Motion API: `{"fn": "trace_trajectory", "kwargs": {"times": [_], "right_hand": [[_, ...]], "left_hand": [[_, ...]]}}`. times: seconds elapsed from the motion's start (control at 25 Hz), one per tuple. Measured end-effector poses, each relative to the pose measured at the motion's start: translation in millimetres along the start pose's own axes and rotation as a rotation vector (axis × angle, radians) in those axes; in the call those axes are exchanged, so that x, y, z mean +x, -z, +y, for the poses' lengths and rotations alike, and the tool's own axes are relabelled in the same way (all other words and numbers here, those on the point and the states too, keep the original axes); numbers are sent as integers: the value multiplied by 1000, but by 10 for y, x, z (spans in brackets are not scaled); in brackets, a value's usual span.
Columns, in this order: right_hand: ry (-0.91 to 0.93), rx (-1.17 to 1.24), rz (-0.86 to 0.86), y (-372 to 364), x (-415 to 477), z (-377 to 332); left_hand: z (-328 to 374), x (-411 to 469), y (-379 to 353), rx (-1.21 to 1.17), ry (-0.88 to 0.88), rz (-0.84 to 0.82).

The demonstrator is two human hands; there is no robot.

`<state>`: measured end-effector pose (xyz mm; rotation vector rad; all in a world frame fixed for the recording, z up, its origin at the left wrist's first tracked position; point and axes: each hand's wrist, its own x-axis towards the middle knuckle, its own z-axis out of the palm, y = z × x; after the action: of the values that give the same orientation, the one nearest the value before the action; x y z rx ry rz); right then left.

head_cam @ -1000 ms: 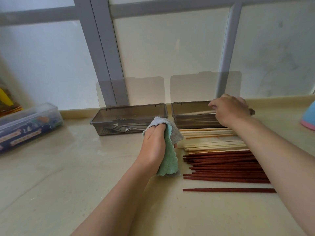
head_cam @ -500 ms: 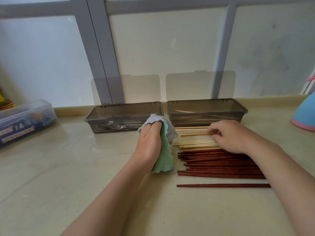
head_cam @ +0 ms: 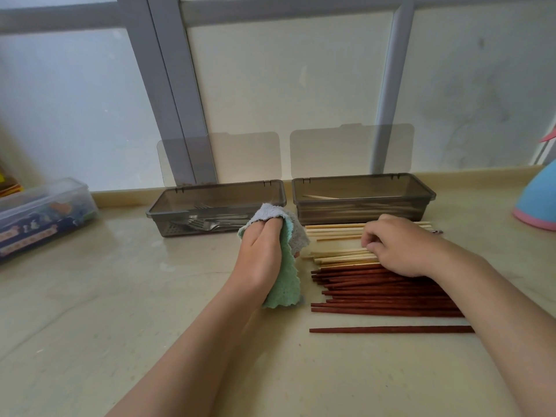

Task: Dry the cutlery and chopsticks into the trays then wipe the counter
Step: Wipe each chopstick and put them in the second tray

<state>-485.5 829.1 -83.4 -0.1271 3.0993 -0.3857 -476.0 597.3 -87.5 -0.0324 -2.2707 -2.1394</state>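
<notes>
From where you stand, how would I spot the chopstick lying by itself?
Find the right grey tray under the window, then come toward the person past the pale chopsticks and the dark red bundle. One dark red chopstick lies alone, apart from it.

Mint-green cloth (head_cam: 285,284) with a grey side; pale bamboo chopsticks (head_cam: 334,233); dark red-brown chopsticks (head_cam: 385,296); smoky grey translucent trays (head_cam: 364,203); beige marbled worktop (head_cam: 120,296).

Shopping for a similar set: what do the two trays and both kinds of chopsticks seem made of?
Left tray and right tray: smoky translucent plastic, smooth; forks show through the left one's wall. Pale chopsticks: probably bare bamboo or light wood, matt. Dark chopsticks: reddish-brown wood, possibly lacquered.
</notes>
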Motion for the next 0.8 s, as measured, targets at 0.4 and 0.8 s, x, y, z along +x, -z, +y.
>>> {"fn": "trace_trajectory", "kwargs": {"times": [0.4, 0.8], "right_hand": [[65, 37, 101, 15, -16, -86], [376, 345, 271, -7, -197, -481]], "left_hand": [[25, -8, -2, 1, -6, 116], [18, 3, -16, -63, -67, 96]]}}
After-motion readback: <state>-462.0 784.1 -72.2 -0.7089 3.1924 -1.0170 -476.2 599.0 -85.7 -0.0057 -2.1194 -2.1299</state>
